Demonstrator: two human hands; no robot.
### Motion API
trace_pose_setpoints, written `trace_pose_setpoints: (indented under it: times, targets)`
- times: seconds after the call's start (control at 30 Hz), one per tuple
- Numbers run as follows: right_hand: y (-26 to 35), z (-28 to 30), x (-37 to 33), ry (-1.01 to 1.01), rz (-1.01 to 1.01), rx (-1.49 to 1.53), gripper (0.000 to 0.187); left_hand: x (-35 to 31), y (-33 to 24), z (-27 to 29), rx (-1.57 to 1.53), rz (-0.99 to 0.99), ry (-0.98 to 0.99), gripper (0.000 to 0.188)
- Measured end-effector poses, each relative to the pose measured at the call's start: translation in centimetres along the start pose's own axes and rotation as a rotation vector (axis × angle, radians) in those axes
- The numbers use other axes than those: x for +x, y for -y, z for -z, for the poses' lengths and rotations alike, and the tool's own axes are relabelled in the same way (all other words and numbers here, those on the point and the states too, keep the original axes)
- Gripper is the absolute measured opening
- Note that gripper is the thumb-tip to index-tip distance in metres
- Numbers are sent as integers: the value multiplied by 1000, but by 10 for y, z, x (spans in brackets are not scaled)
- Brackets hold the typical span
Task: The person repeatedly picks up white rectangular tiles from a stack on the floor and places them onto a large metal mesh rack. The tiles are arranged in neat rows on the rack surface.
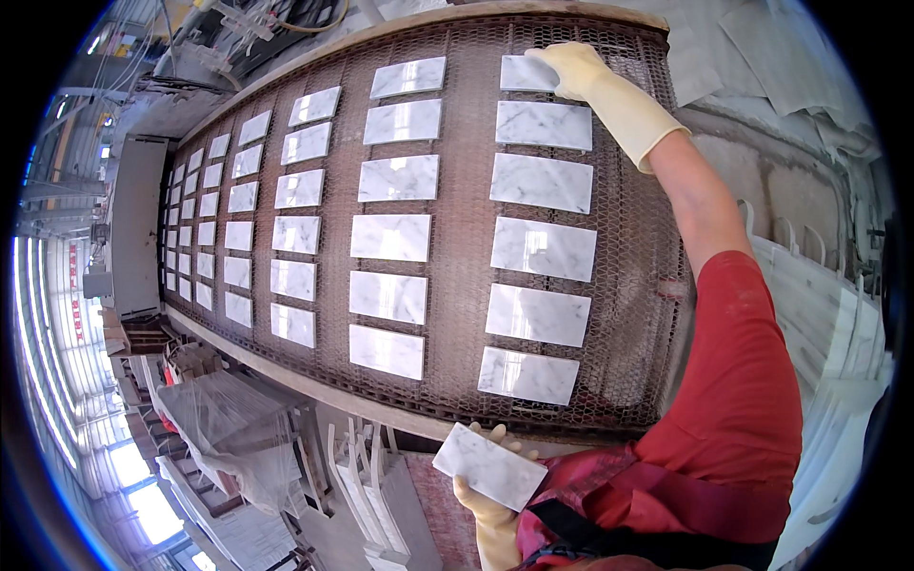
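Observation:
My left hand [490,519], in a cream rubber glove, grips a white marble tile [490,466] with grey veins, its fingers and thumb wrapped round opposite long edges. The tile is tilted, close to my body at the near edge of a wire mesh conveyor [455,238]. My right arm reaches across to the far side. There my right hand [571,71], in a matching long glove, closes over the right end of another marble tile [526,74], which lies on the mesh at the far end of the nearest column.
Several columns of glossy tiles [390,238] lie spaced along the mesh, running off left toward a grey machine housing [138,228]. A pale rail [381,411] borders the conveyor's near side. Stacked slabs [376,504] and a plastic-wrapped pile [228,419] stand at lower left.

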State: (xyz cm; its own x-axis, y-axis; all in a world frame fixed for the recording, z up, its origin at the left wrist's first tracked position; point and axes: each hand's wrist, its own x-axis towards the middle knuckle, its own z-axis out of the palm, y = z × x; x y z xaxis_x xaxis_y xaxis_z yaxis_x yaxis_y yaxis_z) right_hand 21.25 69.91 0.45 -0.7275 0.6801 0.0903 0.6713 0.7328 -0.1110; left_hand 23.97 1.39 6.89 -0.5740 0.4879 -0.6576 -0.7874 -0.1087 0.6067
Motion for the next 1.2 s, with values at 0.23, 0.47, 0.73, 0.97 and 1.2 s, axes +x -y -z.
trace_pose_setpoints:
  times: [0.23,0.47,0.73,0.97,1.2]
  targets:
    - [64,26,-126,-103,26,618,67,5,0,-6,-32,16,90,117]
    - [194,71,-362,485,275,1209,81,11,-14,-33,15,24,244,118]
    - [279,108,-452,547,103,1317,111,19,1,-3,73,-81,344,89]
    - [299,109,-487,611,19,1210,127,-32,4,-32,295,-59,120,72]
    - [328,91,-501,765,-63,1533,125,-52,5,4,580,-251,102,62]
